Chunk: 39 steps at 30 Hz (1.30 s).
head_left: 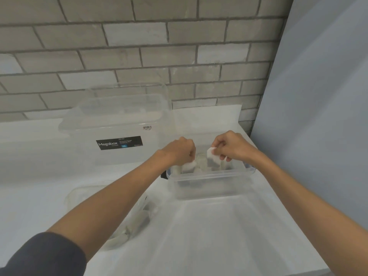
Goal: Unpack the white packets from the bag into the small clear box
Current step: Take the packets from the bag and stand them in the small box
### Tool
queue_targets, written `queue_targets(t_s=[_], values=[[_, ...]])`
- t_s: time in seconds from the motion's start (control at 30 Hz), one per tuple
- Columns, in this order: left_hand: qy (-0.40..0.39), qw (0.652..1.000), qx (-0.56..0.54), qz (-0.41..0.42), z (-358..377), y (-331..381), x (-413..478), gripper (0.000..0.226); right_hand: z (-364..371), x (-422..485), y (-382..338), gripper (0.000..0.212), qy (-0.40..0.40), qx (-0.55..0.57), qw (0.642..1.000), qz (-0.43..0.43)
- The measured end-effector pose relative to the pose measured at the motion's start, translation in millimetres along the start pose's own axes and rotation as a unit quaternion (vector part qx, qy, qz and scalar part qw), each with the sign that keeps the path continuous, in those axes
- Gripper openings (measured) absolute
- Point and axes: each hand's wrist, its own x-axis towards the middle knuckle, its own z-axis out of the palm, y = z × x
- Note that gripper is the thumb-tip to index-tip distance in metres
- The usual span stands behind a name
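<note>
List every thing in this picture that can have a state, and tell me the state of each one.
small clear box: open, no lid on it, white packets inside.
left hand: grips the left white packet, low in the box.
right hand: pinches the right white packet, above the box.
bag: lies crumpled on the table.
large clear box: closed, lid on.

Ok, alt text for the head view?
The left hand and right hand each hold a white packet at the top of a small clear box on a counter. A Megabox tub stands behind; a clear bag lies nearer.
</note>
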Motion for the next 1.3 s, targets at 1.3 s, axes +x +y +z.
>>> queue_targets(t_s=[1.3], values=[[0.090, 0.985, 0.150, 0.000, -15, -9, -17, 0.018, 68, 40, -12, 0.029, -0.203, -0.175, 0.962, 0.054]])
